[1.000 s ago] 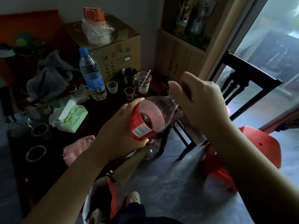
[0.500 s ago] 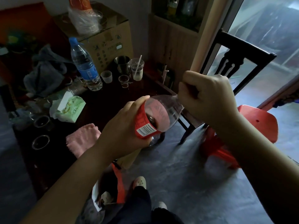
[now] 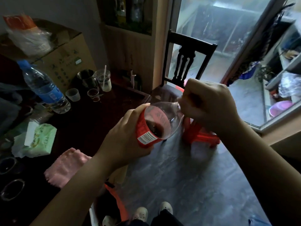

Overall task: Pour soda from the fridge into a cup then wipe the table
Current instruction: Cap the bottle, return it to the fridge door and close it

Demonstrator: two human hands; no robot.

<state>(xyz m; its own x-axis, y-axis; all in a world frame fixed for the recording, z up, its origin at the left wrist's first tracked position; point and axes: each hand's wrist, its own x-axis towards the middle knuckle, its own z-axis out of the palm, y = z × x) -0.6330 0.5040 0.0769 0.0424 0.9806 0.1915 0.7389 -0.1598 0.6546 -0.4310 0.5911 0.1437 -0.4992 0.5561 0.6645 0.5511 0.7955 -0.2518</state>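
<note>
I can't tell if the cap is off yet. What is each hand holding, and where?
Left hand grips the soda bottle around its red label; right hand is closed over the bottle's neck, hiding the cap.

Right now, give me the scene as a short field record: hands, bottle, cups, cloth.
left hand: wrapped around the soda bottle at its red label
right hand: closed over the bottle's neck, cap hidden
bottle state: tilted, held off the table's edge, dark soda low inside
cups: small plastic cup on the table, beside the water bottle
pouring: not yet
cloth: pink cloth on the table's near edge, untouched
tissue pack: left of the cloth
</note>
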